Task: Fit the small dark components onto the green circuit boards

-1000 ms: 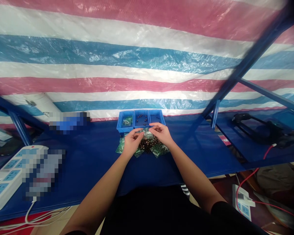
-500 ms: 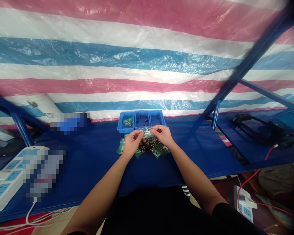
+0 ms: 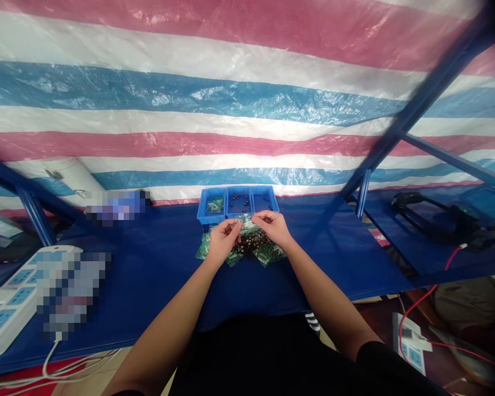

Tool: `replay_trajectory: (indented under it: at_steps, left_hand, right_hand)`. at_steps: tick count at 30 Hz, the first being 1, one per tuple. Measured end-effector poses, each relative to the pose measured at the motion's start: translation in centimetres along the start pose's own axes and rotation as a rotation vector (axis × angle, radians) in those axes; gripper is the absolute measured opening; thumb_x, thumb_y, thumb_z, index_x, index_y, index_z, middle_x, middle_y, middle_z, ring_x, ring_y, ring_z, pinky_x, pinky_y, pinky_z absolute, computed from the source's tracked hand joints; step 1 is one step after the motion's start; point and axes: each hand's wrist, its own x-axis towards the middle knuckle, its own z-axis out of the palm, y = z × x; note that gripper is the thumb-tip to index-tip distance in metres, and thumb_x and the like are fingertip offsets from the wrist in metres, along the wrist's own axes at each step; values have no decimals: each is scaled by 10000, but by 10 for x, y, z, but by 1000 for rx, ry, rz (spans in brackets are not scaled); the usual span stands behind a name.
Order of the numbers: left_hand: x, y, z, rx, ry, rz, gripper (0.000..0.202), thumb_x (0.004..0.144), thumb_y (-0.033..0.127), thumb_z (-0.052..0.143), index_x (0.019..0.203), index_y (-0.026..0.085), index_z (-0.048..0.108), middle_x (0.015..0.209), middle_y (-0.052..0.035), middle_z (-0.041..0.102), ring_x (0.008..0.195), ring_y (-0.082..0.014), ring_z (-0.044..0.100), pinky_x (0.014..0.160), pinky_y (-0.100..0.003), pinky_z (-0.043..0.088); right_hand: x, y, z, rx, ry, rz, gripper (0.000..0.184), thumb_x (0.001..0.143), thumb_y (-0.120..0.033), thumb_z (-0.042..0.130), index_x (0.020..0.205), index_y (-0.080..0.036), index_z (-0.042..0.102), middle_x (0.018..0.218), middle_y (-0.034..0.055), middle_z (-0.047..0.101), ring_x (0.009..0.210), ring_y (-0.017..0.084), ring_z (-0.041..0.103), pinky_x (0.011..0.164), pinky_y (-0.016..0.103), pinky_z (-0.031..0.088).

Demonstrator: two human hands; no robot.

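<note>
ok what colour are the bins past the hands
The bins are blue, clearest in the head view.

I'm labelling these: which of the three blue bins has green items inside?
The left blue bin: green items lie in it, while the middle bin holds small dark pieces and the right bin shows no green.

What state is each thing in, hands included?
Left hand: pinching packet
Right hand: pinching packet
Packet: held between both hands
Dark parts: heaped loose
Left bin: packets inside
Middle bin: a few dark parts inside
Right bin: partly hidden by right hand
Red cable: draped over table edge
</note>
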Motion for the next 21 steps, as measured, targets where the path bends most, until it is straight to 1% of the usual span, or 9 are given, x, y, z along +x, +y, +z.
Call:
replay_trajectory:
  at_steps: [4, 11, 15, 18, 21]
  left_hand:
    - [0, -1, -1, 23, 5, 14, 338, 796, 450, 656, 953, 151, 664, 485, 34, 555, 399, -81, 481, 408, -191, 365]
    - [1, -7, 0, 30, 13, 55, 314, 796, 432, 662, 943, 154, 657, 465, 44, 543, 403, -89, 497, 437, -201, 403]
    - [1, -7, 0, 33, 18, 62, 310, 798, 429, 663, 944, 156, 651, 459, 47, 542, 399, -87, 501, 440, -197, 409]
    - [0, -4, 0, 34, 12, 40, 334, 799, 449, 656, 958, 156, 644, 440, 53, 535, 355, -82, 476, 395, -192, 382]
    - [-2, -2, 1, 20, 4, -2, 364, 798, 470, 650, 988, 160, 628, 443, 53, 547, 300, -83, 447, 329, -188, 329]
  right_hand:
    - [0, 1, 0, -8, 3, 13, 310, 713, -450, 711, 803, -155, 704, 687, 33, 677, 557, 126, 555, 534, 255, 445]
    - [0, -5, 1, -3, 18, 44, 321, 697, -457, 719, 783, -149, 697, 659, 26, 660, 517, 111, 520, 503, 247, 425]
    - [1, -3, 1, -5, 18, 51, 323, 695, -465, 719, 775, -153, 690, 626, 13, 637, 492, 103, 490, 488, 243, 404]
    - [1, 1, 0, -5, 10, 27, 309, 706, -462, 714, 757, -159, 678, 598, 0, 608, 488, 101, 478, 484, 240, 392]
    - [2, 5, 0, -29, 26, -29, 296, 723, -457, 702, 762, -165, 681, 641, 10, 623, 540, 117, 513, 522, 248, 420]
